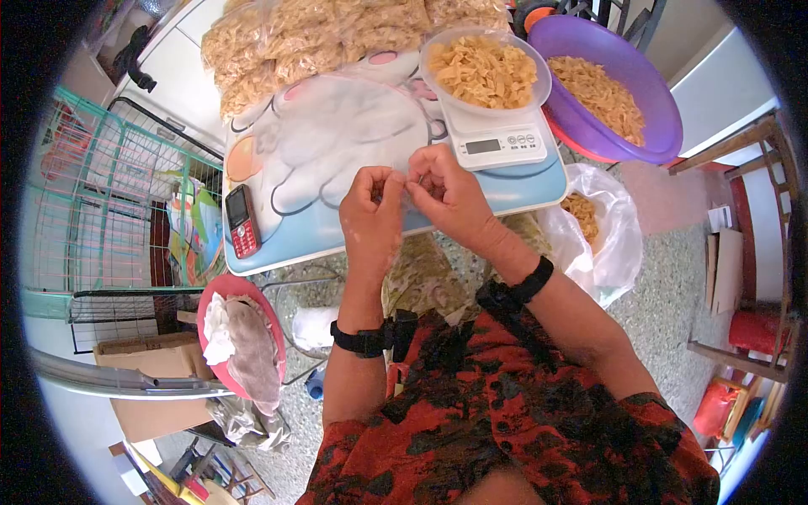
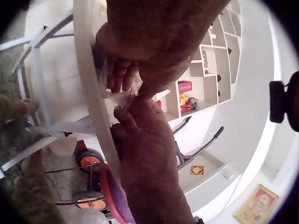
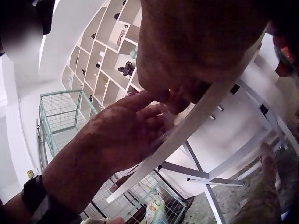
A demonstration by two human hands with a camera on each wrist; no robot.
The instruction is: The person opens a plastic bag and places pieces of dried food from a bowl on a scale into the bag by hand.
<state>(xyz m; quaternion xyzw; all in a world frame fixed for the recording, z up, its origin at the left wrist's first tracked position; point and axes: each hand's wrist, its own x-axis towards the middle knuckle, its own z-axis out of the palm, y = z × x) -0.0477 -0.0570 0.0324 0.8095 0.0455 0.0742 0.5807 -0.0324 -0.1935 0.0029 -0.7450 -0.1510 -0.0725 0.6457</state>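
Observation:
Over the front edge of the small folding table [image 1: 316, 240], both hands meet at their fingertips. My left hand [image 1: 370, 220] and right hand [image 1: 454, 198] each have thumb and fingers curled together. Between them they pinch a thin clear plastic film [image 2: 122, 98], visible as a whitish scrap in the left wrist view; most of it is hidden by the fingers. Just beyond the right hand stands a white kitchen scale [image 1: 505, 151], carrying a clear bowl [image 1: 543, 82] of yellowish dried flakes. Loose clear plastic bags [image 1: 337, 126] lie across the tabletop ahead.
Filled bags of flakes [image 1: 311, 42] are stacked along the table's far side. A red mobile phone [image 1: 242, 223] lies at the left edge. To the right are a purple basin [image 1: 665, 118] of flakes and an opened white bag [image 1: 619, 244] on the floor.

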